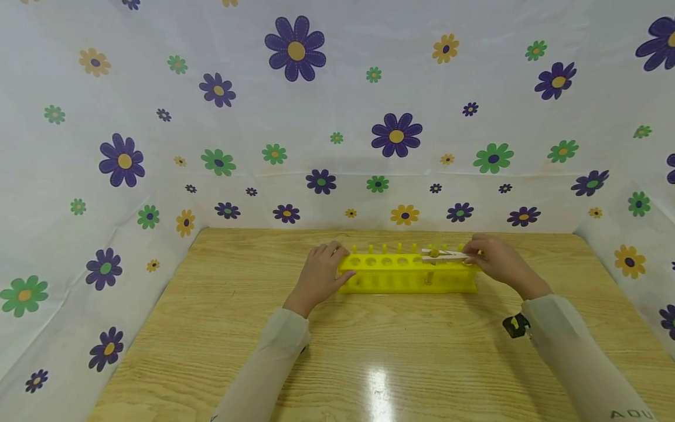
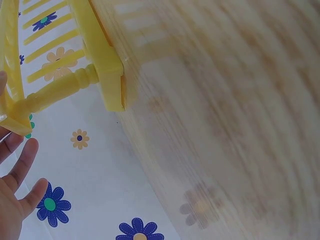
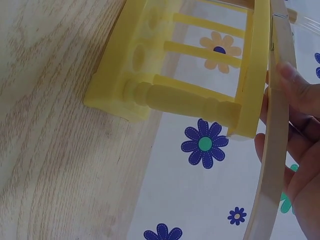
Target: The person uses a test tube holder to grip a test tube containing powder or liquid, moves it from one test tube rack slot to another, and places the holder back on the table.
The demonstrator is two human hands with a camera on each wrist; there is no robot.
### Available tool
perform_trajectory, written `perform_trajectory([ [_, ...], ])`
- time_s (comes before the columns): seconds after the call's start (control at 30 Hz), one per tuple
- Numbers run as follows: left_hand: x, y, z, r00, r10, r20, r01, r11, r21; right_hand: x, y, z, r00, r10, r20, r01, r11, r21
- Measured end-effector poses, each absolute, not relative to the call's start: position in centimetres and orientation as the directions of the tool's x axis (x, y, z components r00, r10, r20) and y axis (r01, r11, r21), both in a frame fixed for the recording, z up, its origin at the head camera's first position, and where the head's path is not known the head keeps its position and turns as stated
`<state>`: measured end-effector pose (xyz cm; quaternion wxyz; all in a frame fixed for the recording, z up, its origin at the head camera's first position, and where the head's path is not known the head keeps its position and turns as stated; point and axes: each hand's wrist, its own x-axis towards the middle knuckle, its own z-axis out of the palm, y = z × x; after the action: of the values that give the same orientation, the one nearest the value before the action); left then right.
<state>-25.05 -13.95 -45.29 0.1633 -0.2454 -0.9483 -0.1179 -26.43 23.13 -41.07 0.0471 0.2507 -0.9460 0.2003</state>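
A yellow test tube rack (image 1: 406, 281) stands on the table, with a row of holes along its top and pegs behind. At its left end my left hand (image 1: 320, 272) grips it, thumb in front and fingers over the top; the left wrist view shows other fingers spread beside the end post. My right hand (image 1: 495, 261) pinches a wooden test tube clamp (image 3: 276, 135) above the rack's right end. The clamp's jaws lie around the upper part of a glass test tube (image 1: 429, 277), which stands in a hole right of centre.
The wood-grain table (image 1: 369, 346) spreads in front of the rack. A white flower-printed cloth (image 1: 337, 105) rises behind it and at both sides. A black wrist device (image 1: 517, 325) hangs by the right sleeve.
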Motion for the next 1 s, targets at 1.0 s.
perform_trajectory([
  [1.0,-25.08,-13.9,-45.41,-0.843,0.416,0.341,0.485,0.863,0.144,-26.26,23.78,-41.39,-0.856,-0.491,0.16,-0.511,0.764,-0.394],
])
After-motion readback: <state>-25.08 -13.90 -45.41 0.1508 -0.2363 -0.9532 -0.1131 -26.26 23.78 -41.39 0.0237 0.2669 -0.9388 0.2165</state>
